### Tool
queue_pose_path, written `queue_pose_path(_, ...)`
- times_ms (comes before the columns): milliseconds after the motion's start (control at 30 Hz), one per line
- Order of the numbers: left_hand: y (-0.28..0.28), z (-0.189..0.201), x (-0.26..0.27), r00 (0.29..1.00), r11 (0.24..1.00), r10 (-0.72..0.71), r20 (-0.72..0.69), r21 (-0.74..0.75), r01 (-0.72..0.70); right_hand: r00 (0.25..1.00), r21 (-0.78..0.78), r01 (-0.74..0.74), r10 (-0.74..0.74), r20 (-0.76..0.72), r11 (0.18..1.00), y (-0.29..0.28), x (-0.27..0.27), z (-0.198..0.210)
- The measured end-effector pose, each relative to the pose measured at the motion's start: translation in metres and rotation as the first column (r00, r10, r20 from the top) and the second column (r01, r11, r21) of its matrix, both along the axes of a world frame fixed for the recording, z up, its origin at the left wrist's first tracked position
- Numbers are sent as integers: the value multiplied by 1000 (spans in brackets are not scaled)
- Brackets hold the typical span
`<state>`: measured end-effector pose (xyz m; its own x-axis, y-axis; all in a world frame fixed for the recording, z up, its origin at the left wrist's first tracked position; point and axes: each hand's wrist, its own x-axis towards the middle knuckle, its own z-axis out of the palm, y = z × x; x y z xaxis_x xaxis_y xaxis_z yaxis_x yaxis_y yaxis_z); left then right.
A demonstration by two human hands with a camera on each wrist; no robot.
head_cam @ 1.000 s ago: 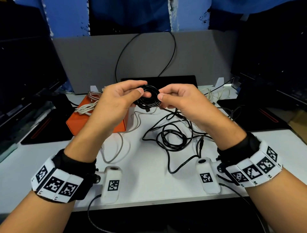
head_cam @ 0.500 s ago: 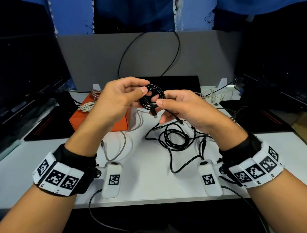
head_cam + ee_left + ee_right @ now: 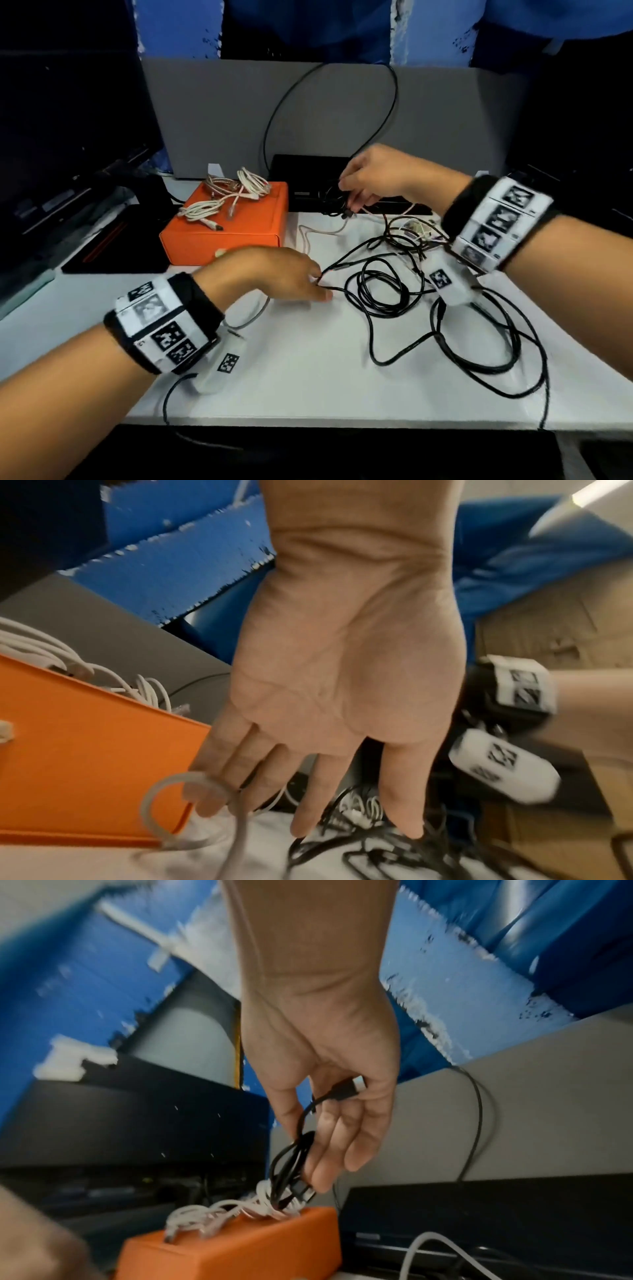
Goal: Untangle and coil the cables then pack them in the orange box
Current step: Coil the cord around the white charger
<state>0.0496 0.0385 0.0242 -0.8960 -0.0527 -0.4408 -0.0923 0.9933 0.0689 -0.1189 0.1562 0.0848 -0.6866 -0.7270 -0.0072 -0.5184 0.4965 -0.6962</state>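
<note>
White coiled cables (image 3: 236, 195) lie on the orange box (image 3: 226, 236); black cables (image 3: 383, 287) tangled beside.

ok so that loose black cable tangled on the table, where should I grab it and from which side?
Probably pinch the free strand end of the black cable from the left; it pokes out of the loops toward the open left hand.

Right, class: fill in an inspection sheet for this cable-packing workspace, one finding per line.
Surface: white table, partly bare.
Job's things: orange box holds white cables; tangled black cables lie loose on the table.
Clutter: small white bits near the right wrist, too blurred to name.
Grippers: right hand grips a coiled black cable; left hand open, fingers reaching the tangle.
Cables: grey cable loops by the box.
Surroundings: grey partition, dark monitors.
</note>
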Motion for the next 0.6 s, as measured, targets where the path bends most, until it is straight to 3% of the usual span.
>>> queue_pose_path(100,1,-7,-8,996,997,-27,83,-72,33,1000,147,-5,1,24,989,-45,-19,-14)
queue_pose_path(233,-5,-13,-10,991,996,-54,124,76,45,995,210,64,-79,64,976,-88,-42,-38)
queue_pose_path(367,-7,-20,-7,978,987,-115,174,132,93,989,239,82,-109,104,967,-110,-52,-63)
queue_pose_path(500,-15,-14,-6,982,971,-139,129,212,110,974,235,50,-99,203,971,-122,-52,-82)
queue_pose_path(600,-24,-7,-8,995,970,-104,12,222,99,974,243,51,-103,204,969,-123,-56,-86)
